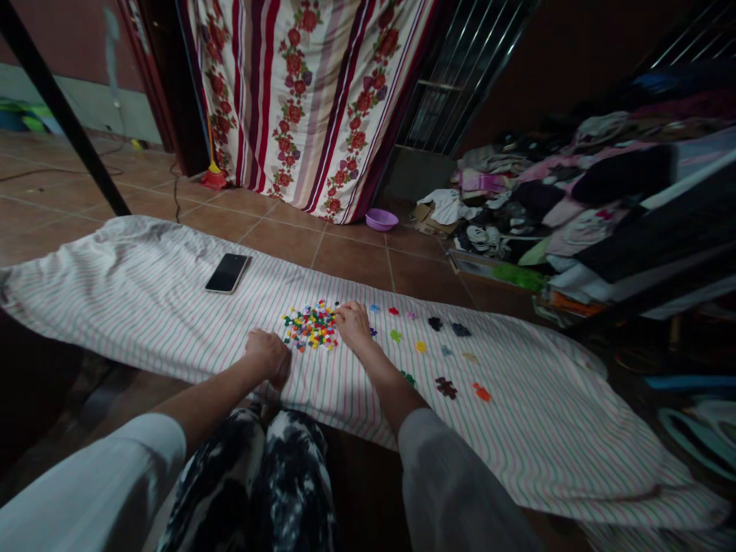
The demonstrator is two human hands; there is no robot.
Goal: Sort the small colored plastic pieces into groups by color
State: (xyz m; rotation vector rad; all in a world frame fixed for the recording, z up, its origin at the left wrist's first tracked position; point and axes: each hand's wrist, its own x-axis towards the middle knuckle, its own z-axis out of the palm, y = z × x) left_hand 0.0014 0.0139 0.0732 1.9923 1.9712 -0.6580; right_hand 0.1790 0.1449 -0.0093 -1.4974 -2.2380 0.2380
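A heap of small multicoloured plastic pieces (313,326) lies on a striped cloth (534,391). My right hand (353,322) is at the heap's right edge, its fingers pinched together; whatever is between them is too small to make out. Just left of the heap, my left hand (268,353) rests on the cloth with its fingers curled in, and what they may hold is hidden. To the right, pieces lie sorted by colour in small groups, among them black (435,323), yellow (421,346), lime green (395,336), brown (446,387) and orange (481,392).
A phone (228,273) lies on the cloth, left of the heap. Beyond the far edge are a tiled floor, a purple basin (382,220) and a hanging floral curtain (310,100). Piled clothes (517,184) fill the right back. A dark pole (69,115) slants at left.
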